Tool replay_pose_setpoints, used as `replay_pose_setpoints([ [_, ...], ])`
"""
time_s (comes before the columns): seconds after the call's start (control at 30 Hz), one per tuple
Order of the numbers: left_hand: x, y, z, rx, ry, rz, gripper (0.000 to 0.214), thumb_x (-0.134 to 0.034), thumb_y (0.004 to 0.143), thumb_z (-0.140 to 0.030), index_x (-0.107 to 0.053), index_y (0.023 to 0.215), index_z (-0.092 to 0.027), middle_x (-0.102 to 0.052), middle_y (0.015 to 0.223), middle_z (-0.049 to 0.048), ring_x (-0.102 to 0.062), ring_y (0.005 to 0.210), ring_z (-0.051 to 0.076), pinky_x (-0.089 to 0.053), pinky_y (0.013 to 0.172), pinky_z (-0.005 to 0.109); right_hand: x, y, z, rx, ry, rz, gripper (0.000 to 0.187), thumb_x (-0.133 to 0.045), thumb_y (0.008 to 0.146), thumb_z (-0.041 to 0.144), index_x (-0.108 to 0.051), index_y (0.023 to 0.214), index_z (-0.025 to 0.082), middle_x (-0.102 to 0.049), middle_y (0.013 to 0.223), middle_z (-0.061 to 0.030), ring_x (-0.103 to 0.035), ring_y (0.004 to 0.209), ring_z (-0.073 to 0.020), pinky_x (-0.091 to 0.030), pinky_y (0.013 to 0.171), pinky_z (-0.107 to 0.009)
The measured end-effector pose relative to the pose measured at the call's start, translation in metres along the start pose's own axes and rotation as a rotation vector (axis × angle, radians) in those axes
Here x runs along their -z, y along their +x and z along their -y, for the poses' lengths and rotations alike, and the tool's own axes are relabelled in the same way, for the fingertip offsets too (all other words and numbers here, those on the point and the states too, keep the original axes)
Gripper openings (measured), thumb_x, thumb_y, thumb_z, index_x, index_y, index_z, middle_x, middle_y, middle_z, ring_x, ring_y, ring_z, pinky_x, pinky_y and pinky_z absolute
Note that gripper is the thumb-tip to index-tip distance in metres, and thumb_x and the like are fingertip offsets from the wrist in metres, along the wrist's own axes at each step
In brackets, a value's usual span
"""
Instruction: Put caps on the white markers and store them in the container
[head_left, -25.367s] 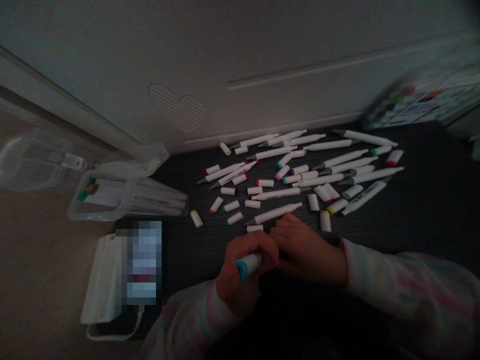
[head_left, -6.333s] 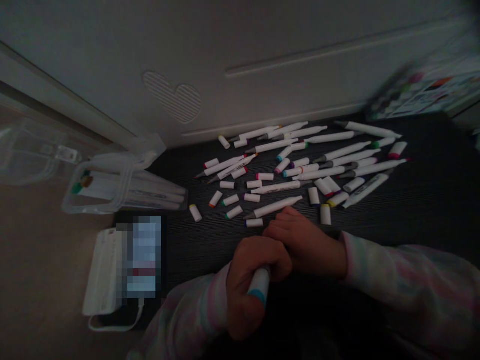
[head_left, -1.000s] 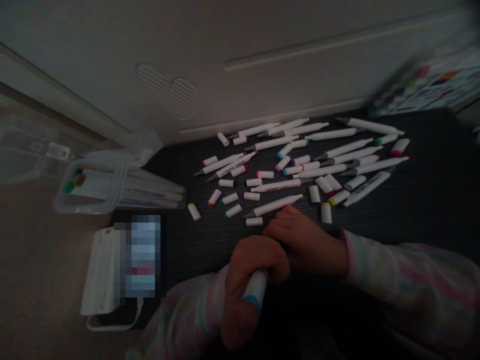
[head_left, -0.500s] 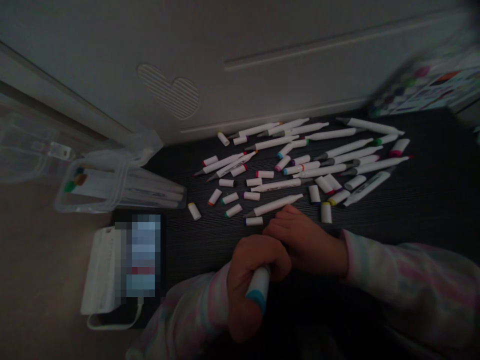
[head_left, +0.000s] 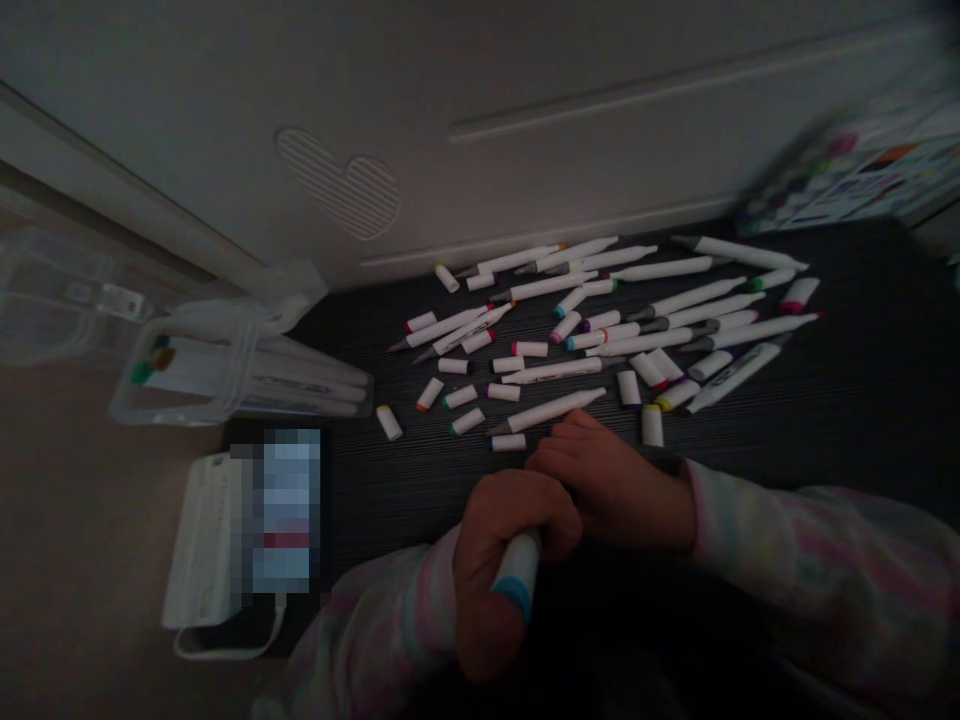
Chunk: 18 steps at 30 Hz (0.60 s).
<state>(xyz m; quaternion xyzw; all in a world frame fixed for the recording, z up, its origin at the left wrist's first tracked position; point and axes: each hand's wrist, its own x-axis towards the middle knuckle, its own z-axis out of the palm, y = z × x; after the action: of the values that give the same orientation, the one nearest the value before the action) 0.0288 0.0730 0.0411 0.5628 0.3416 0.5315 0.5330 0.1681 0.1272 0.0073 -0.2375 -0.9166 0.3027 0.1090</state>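
Observation:
My left hand [head_left: 499,510] is wrapped round a white marker [head_left: 519,570], whose blue-banded end points down toward me with the thumb against it. My right hand [head_left: 619,485] is closed and touches the left hand's knuckle side; whatever lies inside its fingers is hidden. Just beyond the hands lies an uncapped white marker [head_left: 559,410] with a grey tip end. Loose caps with coloured bands surround it, such as a dark-blue-banded cap [head_left: 508,442] and a cap standing by my right wrist [head_left: 652,425]. Several more uncapped markers [head_left: 679,340] are strewn across the black tabletop [head_left: 420,480].
A clear plastic case [head_left: 247,385] with a few markers inside lies at the left, its lid open. A phone with a blurred screen [head_left: 285,510] and a white cabled device [head_left: 202,540] are below it. A pale panel [head_left: 525,180] stands behind; a marker pack [head_left: 862,180] leans far right.

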Motion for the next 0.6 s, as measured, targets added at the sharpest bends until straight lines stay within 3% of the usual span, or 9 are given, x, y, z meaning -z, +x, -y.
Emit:
replay_pose_setpoints([
  [0.6, -0.0016, 0.0014, 0.0022, -0.04, -0.045, 0.0, 0.051, -0.028, 0.072, -0.067, -0.033, 0.057, -0.019, -0.033, 0.048, -0.003, -0.032, 0.045, 0.009, -0.028, 0.044, 0.027, -0.0011, -0.0002, -0.0004, 0.003, -0.013, 0.002, 0.014, -0.052, 0.076, 0.03, -0.056, 0.079, 0.016, -0.057, 0.071, -0.0022, -0.047, 0.07, -0.0164, -0.026, 0.069, -0.031],
])
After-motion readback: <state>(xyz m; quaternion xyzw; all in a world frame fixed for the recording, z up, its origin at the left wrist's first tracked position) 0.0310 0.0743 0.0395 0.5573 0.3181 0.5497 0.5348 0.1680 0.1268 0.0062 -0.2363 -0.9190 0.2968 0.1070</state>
